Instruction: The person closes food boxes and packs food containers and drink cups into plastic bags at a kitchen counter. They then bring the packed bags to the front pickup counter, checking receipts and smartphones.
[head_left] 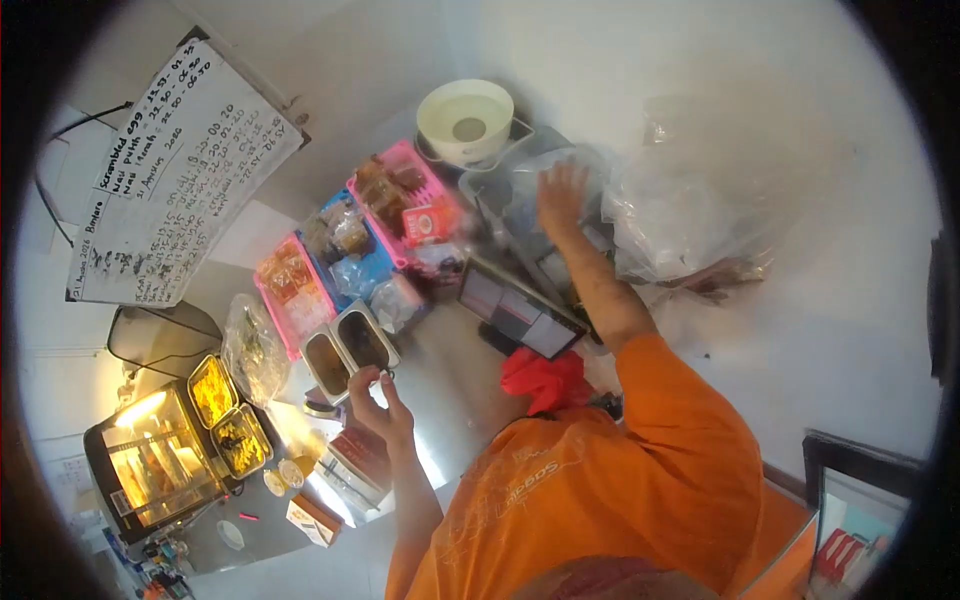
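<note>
Orange shirt [610, 480] closest, low in the frame. Far left: glowing box [155, 460], then yellow food [242, 440] in two trays. Left of the middle: two metal tins [343, 350] of dark food, left hand [385, 408] just beside, fingers bent, cannot tell if holding something. Then pink baskets [425, 182]. Top middle: right hand [563, 195], well apart from the left, fingers spread over clear plastic [526, 180]. Upper right: big see-through bag [665, 225].

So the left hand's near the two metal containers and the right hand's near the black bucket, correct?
Not quite: the bucket is off-white, not black, as the head view shows. The left hand is near the two metal containers, and the right hand near that bucket.
</note>
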